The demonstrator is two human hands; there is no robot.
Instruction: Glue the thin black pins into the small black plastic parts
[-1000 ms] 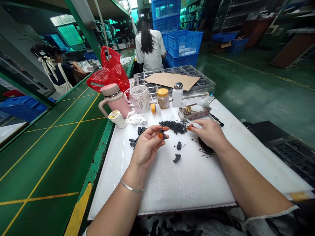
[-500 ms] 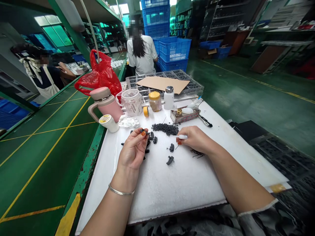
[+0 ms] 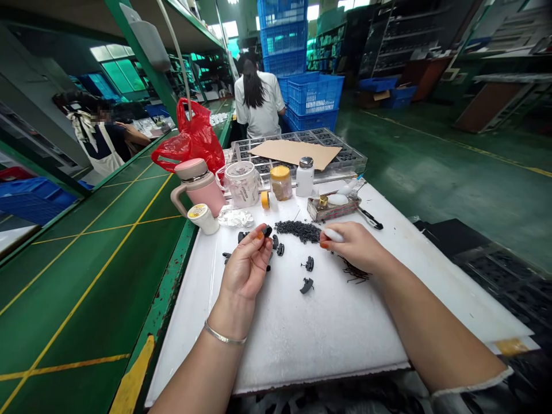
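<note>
My left hand (image 3: 248, 261) pinches a small black part (image 3: 267, 230) between thumb and fingertips above the white board (image 3: 302, 339). In my right hand (image 3: 353, 244) is a white-handled tool (image 3: 334, 235), its tip near the pile of small black rings (image 3: 299, 230). Thin black pins (image 3: 356, 272) lie partly beneath that hand. Two black assembled pieces, one upper (image 3: 308, 264) and one lower (image 3: 307, 286), rest between my hands. More black pieces (image 3: 280, 249) lie beside and behind my left fingers, partly hidden.
Behind the rings stand a pink mug (image 3: 202, 187), a white cup (image 3: 203, 219), a yellow-lidded jar (image 3: 280, 183), a white bottle (image 3: 305, 177) and a small box (image 3: 332, 210). A person (image 3: 259, 100) is beyond the cardboard (image 3: 297, 152); another (image 3: 101, 135) sits left.
The whole view has shifted, so things appear farther right. The black part in my left fingers is turned and shows more clearly. My right hand still holds the white-handled tool.
</note>
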